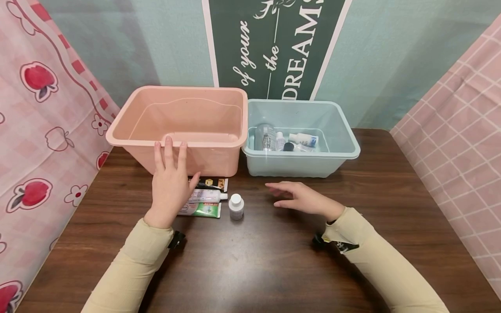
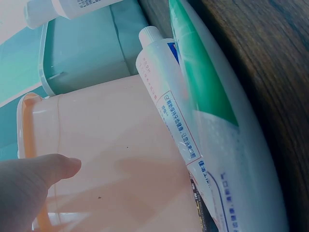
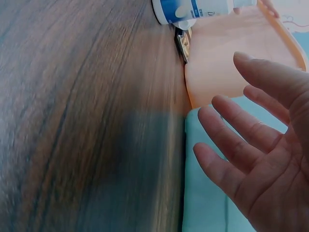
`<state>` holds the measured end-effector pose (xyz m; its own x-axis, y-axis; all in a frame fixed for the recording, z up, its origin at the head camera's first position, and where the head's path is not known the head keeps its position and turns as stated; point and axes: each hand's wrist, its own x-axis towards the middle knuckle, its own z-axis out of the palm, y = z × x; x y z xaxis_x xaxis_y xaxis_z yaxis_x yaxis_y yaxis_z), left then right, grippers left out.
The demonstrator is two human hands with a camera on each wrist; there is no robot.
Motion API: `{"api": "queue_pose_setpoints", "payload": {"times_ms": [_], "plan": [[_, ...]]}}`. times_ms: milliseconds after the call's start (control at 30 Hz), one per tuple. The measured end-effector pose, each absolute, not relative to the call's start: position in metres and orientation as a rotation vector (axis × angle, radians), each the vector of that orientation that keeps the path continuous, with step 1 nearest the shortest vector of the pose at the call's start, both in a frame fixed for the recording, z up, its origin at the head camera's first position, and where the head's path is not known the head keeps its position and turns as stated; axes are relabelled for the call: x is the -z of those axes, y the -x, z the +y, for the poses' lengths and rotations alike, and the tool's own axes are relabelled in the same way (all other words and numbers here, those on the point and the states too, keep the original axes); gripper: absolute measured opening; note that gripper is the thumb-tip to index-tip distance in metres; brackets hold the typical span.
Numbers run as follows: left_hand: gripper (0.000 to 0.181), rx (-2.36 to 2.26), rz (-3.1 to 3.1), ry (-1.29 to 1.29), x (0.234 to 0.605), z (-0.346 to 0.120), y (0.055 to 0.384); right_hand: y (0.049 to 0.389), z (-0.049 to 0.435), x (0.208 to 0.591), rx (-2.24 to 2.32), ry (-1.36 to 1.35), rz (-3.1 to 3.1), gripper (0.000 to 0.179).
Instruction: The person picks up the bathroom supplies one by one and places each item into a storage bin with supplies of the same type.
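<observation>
Your left hand (image 1: 170, 184) is spread at the near rim of the pink bin (image 1: 213, 160), fingertips resting on that rim and the thumb held apart in front of the bin's near wall; the bin stands toward the far left corner of the worktop (image 1: 250, 269). Your right hand (image 1: 303, 198) is over the worktop in front of the blue bin (image 1: 291, 166), its fingers parted and loosely bent (the right wrist view shows the palm and the gaps between them). The blue bin is near the far edge, right beside the pink one; in it lie a clear bottle (image 1: 267, 137), a small white bottle (image 1: 280, 141) and a white-and-blue tube (image 1: 307, 139). In front of the pink bin lie a black tube (image 1: 216, 184), a white tube (image 1: 205, 196) and a green-and-white tube (image 1: 207, 210), stacked closely toward the near edge, their left ends hidden by your left hand; just to their right a white-capped bottle (image 1: 236, 208) stands upright, between your two hands. Behind the bins, a teal backdrop (image 1: 168, 48) bears a dark green panel (image 1: 262, 65) with white lettering.
</observation>
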<state>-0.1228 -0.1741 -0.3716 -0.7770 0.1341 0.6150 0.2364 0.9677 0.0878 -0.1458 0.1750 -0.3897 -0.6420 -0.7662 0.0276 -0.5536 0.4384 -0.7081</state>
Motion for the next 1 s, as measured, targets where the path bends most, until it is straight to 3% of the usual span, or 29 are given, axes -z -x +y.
{"api": "queue_pose_setpoints", "payload": {"times_ms": [1000], "plan": [[0.087, 0.220, -2.422, 0.281, 0.375, -0.175, 0.125, 0.143, 0.143, 0.398, 1.038, 1.220, 2.347, 0.055]]}}
